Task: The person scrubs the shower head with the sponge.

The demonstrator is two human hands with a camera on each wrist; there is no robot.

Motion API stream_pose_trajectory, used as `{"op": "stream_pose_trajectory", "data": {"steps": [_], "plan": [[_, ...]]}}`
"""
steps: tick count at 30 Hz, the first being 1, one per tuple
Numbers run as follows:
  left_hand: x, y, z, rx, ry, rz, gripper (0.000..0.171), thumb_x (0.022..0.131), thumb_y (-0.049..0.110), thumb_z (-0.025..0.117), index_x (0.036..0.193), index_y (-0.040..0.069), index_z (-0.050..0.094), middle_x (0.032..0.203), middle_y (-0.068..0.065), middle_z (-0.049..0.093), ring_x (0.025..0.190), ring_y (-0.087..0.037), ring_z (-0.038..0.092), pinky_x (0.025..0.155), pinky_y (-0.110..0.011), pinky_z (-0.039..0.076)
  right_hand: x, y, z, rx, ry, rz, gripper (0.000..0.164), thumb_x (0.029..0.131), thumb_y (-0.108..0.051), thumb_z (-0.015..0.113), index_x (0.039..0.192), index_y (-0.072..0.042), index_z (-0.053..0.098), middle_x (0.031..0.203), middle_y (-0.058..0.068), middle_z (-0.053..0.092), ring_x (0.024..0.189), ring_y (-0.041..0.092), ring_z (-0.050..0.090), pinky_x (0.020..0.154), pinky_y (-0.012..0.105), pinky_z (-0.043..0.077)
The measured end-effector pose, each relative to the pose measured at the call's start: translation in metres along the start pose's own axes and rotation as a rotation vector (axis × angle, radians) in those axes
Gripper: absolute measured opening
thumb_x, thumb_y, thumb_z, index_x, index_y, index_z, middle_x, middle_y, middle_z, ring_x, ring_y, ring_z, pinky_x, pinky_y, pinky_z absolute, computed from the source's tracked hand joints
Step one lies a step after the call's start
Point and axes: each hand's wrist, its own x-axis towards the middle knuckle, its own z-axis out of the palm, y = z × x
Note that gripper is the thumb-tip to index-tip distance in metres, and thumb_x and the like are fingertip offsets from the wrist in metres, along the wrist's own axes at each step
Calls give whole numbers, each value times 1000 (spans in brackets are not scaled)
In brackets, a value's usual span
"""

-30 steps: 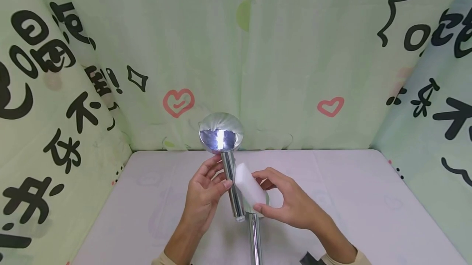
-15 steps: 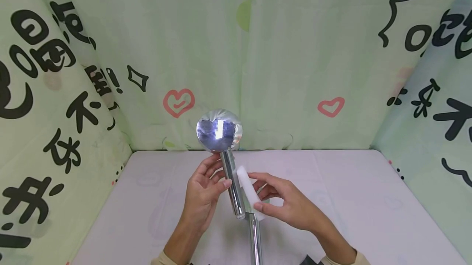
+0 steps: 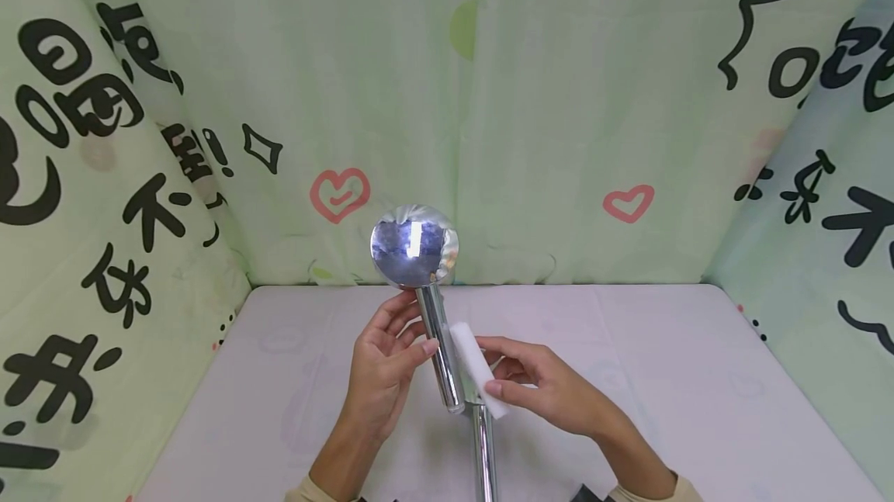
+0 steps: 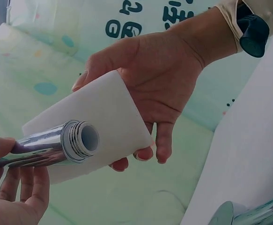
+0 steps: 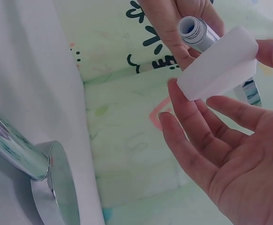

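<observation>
My left hand (image 3: 391, 362) grips the handle of a chrome shower head (image 3: 415, 246), holding it upright at a slight tilt, round head uppermost. The handle's threaded open end (image 4: 84, 139) shows in the left wrist view. My right hand (image 3: 545, 386) pinches a white sponge (image 3: 478, 370) between thumb and fingers. The sponge is turned edge-on to the head view, right beside the handle's lower half. In the right wrist view the sponge (image 5: 220, 65) overlaps the handle, and some fingers (image 5: 188, 145) extend loosely below it.
A second chrome piece with a straight handle (image 3: 483, 455) and a round end (image 5: 63, 187) lies on the pale table (image 3: 628, 409), below the hands. A printed green curtain (image 3: 545, 137) closes the back and sides.
The sponge has turned from its broad face to its narrow edge and shifted slightly down with my right hand. The shower head has tipped slightly, its round face now showing fuller.
</observation>
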Motion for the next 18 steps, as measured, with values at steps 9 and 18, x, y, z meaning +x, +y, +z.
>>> {"op": "stream_pose_trajectory", "data": {"steps": [9, 18], "plan": [[2, -2, -1, 12, 0, 12, 65, 82, -18, 67, 142, -1, 48, 131, -13, 59, 109, -23, 62, 88, -27, 57, 0, 1, 0, -5, -9, 31, 44, 102, -10, 59, 145, -13, 53, 108, 9, 68, 88, 19, 69, 78, 32, 59], [2, -3, -2, 11, -1, 22, 65, 81, -19, 66, 142, -2, 49, 130, -13, 60, 108, -24, 62, 88, -27, 57, -2, 3, -1, 35, -39, 63, 38, 104, -11, 55, 142, -11, 56, 111, 10, 69, 95, 19, 69, 80, 33, 58]]}}
